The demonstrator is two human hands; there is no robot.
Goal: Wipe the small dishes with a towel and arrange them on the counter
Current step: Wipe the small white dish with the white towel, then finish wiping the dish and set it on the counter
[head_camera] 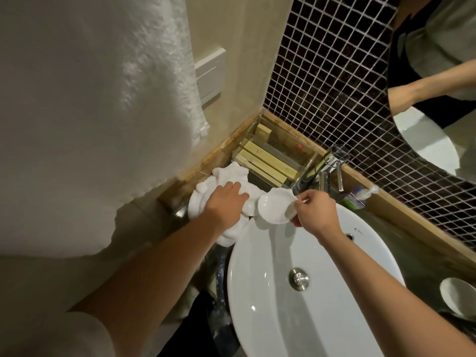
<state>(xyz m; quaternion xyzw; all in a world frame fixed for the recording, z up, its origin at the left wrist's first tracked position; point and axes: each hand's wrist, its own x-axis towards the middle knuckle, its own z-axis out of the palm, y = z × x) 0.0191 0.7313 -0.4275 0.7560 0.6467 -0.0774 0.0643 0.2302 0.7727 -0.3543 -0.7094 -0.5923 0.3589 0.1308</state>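
A small white dish (274, 206) hangs over the far left rim of the sink, pinched at its right edge by my right hand (315, 213). Left of it lies a crumpled white towel (203, 199) on the counter corner, and my left hand (226, 199) presses down on it, fingers closed into the cloth. The towel touches the dish's left edge. Another small white dish (457, 296) rests on the counter at the right edge of the view.
A round white sink basin (257, 292) fills the lower middle. A chrome faucet (322, 173) stands behind it, beside a clear box of yellow packets (268, 161). A large white towel (90, 112) hangs at left. Mosaic wall and mirror (438, 99) lie beyond.
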